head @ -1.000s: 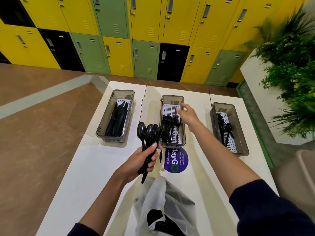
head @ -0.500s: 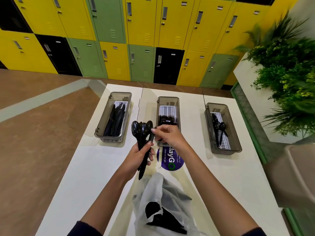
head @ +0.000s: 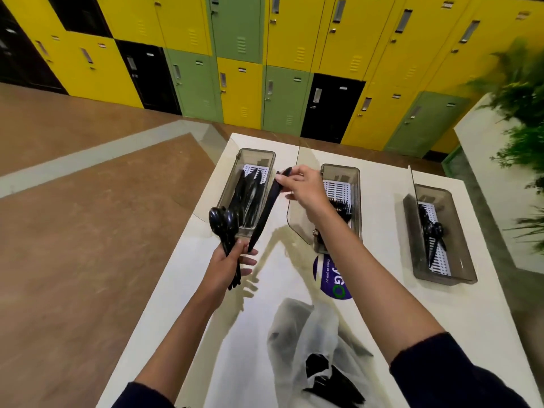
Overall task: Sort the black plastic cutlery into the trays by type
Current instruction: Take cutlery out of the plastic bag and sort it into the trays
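Knife [head: 266, 213] pinched by right hand [head: 303, 187]; spoons [head: 220, 223] in left hand [head: 226, 263].

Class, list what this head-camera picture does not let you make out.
Head view only:
- Cutlery inside the plastic bag: types hidden by cloudy film and the bottom edge.
- Middle tray: contents mostly covered by the right forearm.
- Spoons in the left hand: count unclear, they overlap.
- Plant: motion-blurred.
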### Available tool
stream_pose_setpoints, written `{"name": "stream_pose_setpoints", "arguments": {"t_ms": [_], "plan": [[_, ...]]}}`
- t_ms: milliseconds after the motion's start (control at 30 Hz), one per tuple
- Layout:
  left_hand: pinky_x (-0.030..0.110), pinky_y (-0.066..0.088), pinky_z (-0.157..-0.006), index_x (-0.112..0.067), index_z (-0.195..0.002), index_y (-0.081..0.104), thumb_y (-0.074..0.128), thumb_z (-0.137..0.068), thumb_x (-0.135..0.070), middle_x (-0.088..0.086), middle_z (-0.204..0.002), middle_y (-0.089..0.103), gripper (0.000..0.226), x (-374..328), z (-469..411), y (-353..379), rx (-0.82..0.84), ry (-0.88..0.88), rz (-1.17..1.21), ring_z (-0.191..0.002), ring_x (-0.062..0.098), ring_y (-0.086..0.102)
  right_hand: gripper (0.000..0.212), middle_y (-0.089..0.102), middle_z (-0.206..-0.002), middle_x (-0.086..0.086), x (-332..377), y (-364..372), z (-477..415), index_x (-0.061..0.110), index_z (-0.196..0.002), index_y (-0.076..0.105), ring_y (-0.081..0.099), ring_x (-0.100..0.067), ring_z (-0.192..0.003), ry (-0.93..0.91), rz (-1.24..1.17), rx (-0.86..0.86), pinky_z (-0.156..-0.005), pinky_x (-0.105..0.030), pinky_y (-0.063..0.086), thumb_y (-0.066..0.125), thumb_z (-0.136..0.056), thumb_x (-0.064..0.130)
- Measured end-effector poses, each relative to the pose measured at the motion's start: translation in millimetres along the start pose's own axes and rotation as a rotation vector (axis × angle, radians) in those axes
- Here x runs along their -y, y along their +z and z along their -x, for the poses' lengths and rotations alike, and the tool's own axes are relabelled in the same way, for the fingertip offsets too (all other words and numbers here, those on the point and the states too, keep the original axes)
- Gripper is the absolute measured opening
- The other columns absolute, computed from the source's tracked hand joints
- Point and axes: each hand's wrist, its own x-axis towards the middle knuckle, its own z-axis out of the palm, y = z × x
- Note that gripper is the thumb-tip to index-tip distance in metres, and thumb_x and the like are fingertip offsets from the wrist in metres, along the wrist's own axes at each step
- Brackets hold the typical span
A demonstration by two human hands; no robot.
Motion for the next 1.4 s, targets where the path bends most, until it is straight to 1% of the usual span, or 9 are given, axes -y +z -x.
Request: {"name": "stream_pose_setpoints", "arguments": {"t_ms": [133,267,500,667,800,967,1033,1200,1400], "plan": [[0.023,0.045,-0.057,-0.012,-0.095,0.059,0.044,-0.1,-0.027,0.0,-0.082,0.056,0.021,3.8,-13.3,-34.0,-0.064,0.004,-0.035,-0.06,0.01,0.049,0.023,0.068,-0.087,-0.015,8.0,40.6,-45.4,0.016,-0.075,0.05,0.066,-0.024,-0.073,-0.038,0.03,-0.075,-0.056,-0.024,0.051,0.07,-0.083,0.011],[0.019,0.034,-0.049,-0.013,-0.092,0.057,0.045,-0.1,-0.026,-0.003,-0.068,0.041,0.019,2.5,-19.9,-51.4,-0.018,-0.032,0.046,-0.052,0.006,0.036,0.018,0.063,-0.084,-0.009,-4.6,66.8,-74.9,0.016,-0.086,0.052,0.066,-0.029,-0.084,-0.055,0.127,-0.208,-0.078,-0.043,0.055,0.07,-0.084,0.014],[0.015,0.03,-0.043,-0.01,-0.095,0.055,0.044,-0.1,-0.028,-0.005,-0.061,0.033,0.021,-2.5,-16.8,-62.0,0.109,-0.053,0.138,-0.048,0.006,0.029,0.013,0.065,-0.098,-0.012,-30.1,81.1,-91.1,0.012,-0.097,0.058,0.065,-0.028,-0.086,0.041,0.274,-0.28,-0.078,-0.04,0.056,0.066,-0.088,0.014],[0.016,0.029,-0.043,-0.009,-0.096,0.056,0.044,-0.099,-0.03,-0.003,-0.062,0.031,0.024,-5.4,-9.2,-62.8,0.158,-0.043,0.191,-0.049,0.007,0.028,0.008,0.061,-0.089,-0.006,-12.4,73.9,-100.7,0.013,-0.091,0.057,0.065,-0.027,-0.087,0.004,0.189,-0.375,-0.08,-0.045,0.056,0.064,-0.088,0.012],[0.017,0.027,-0.042,-0.007,-0.103,0.057,0.041,-0.099,-0.031,-0.002,-0.06,0.03,0.03,-6.0,1.0,-58.9,0.231,-0.056,0.24,-0.048,0.007,0.025,0.024,0.064,-0.103,-0.011,-14.9,76.9,-91.3,0.008,-0.112,0.058,0.061,-0.026,-0.095,0.008,0.339,-0.253,-0.075,-0.028,0.044,0.062,-0.091,0.018],[0.017,0.026,-0.041,-0.012,-0.113,0.053,0.045,-0.094,-0.037,0.0,-0.059,0.029,0.032,-8.8,12.4,-54.0,0.273,-0.058,0.284,-0.046,0.007,0.023,0.056,0.039,-0.147,-0.014,-9.0,81.4,-57.1,0.006,-0.145,0.03,0.038,-0.028,-0.134,-0.106,0.484,-0.012,-0.108,-0.034,0.031,0.049,-0.098,0.03],[0.018,0.026,-0.04,-0.014,-0.114,0.051,0.044,-0.096,-0.038,0.0,-0.058,0.029,0.031,-11.1,15.3,-49.6,0.273,-0.051,0.297,-0.045,0.008,0.021,0.053,0.047,-0.143,-0.012,-2.8,76.8,-36.1,0.009,-0.142,0.038,0.048,-0.024,-0.127,-0.109,0.385,0.059,-0.107,-0.038,0.038,0.045,-0.098,0.038],[0.02,0.026,-0.042,-0.015,-0.113,0.054,0.041,-0.098,-0.039,0.001,-0.056,0.037,0.031,-18.8,24.0,-27.3,0.301,-0.037,0.273,-0.042,0.009,0.025,0.05,0.072,-0.097,-0.005,-11.2,50.8,38.1,0.009,-0.107,0.067,0.066,-0.012,-0.081,0.065,0.067,0.296,-0.078,-0.03,0.055,0.049,-0.092,0.053],[0.021,0.035,-0.044,-0.009,-0.111,0.06,0.04,-0.1,-0.034,0.001,-0.063,0.051,0.034,-20.4,45.9,17.4,0.361,-0.035,0.12,-0.048,0.01,0.043,0.032,0.068,-0.086,-0.011,-35.0,6.5,86.8,0.002,-0.094,0.069,0.065,-0.016,-0.077,0.02,-0.042,0.102,-0.076,-0.032,0.057,0.056,-0.095,0.031]]}}
